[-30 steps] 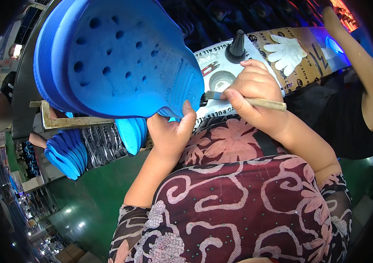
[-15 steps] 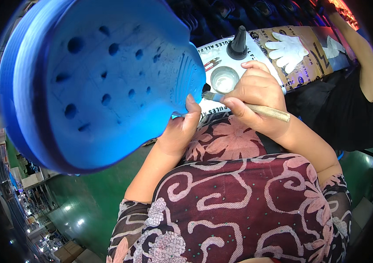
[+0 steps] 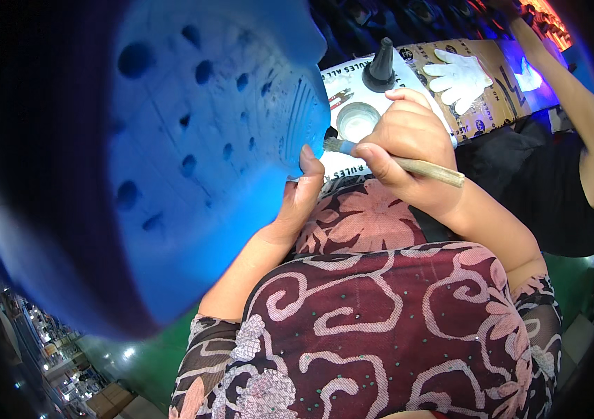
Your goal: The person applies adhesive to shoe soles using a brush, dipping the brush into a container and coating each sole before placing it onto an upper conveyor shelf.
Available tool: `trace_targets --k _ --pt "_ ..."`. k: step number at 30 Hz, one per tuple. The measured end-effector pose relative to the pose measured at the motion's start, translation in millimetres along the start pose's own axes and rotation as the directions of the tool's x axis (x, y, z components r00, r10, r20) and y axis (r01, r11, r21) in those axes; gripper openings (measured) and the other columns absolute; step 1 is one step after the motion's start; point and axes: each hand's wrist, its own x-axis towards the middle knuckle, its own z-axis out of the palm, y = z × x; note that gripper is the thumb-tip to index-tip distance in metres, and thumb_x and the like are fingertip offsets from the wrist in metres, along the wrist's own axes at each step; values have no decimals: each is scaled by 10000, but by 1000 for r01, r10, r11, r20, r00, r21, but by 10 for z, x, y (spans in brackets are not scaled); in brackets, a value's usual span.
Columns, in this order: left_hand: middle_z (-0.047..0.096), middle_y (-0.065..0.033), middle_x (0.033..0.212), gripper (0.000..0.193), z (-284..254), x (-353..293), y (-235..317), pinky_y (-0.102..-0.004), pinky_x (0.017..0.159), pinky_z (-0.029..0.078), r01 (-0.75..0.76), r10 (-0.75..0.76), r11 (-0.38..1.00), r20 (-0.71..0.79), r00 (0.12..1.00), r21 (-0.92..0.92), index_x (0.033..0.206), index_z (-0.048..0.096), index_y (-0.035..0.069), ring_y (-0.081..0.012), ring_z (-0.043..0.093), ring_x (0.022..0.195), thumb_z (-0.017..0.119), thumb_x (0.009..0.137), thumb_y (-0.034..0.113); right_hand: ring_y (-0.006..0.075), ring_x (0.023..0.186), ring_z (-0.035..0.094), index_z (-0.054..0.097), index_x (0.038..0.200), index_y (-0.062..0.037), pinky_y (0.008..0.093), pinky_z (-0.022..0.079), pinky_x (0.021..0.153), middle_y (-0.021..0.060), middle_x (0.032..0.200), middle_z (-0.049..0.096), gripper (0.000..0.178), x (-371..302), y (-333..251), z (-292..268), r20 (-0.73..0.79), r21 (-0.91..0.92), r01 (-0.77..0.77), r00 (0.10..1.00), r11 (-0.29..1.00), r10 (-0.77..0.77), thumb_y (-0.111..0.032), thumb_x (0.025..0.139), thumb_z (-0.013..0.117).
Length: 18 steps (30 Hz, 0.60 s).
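Observation:
A blue foam clog (image 3: pixel 192 133) with round holes fills the upper left, very close. My left hand (image 3: pixel 302 192) is closed on its near right edge, thumb on top; the other fingers are hidden underneath. My right hand (image 3: pixel 412 143) grips a flat brush (image 3: pixel 426 170) with a pale wooden handle. The bristles reach the clog's edge just right of my left thumb, beside a small black part. Beyond the right hand stands a round clear cup (image 3: pixel 357 121) with pale contents. A black cone-shaped object (image 3: pixel 381 68) is upright behind it.
A white printed sheet (image 3: pixel 342 164) covers the table under the cup. A small red-handled tool (image 3: pixel 339 98) lies behind the cup. To the right, a white glove (image 3: pixel 459 80) rests on brown cardboard (image 3: pixel 503 77). A co-worker's arm (image 3: pixel 576 91) reaches in at the far right.
The clog has come nearer and tilted, its left part swinging down and blurring. The brush tip stays by its edge. At the right the co-worker's arm has shifted, and bluish light now falls there.

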Motion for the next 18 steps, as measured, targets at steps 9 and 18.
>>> trace_targets --k 9,18 --pt "633 -88 897 189 -20 367 132 -302 759 474 76 -92 990 -139 986 -117 965 605 -46 -163 592 812 646 783 -18 227 592 528 642 638 -65 356 434 707 49 591 565 192 -35 143 -418 -127 28 -75 989 997 78 -125 820 631" --pt "569 -199 1103 776 -127 1019 1000 -279 586 498 742 -291 513 726 623 -431 1345 291 -102 -184 630 752 701 737 153 262 642 538 661 642 -69 364 413 654 73 626 590 240 -667 499 -866 -322 76 -321 888 944 327 -142 864 606"
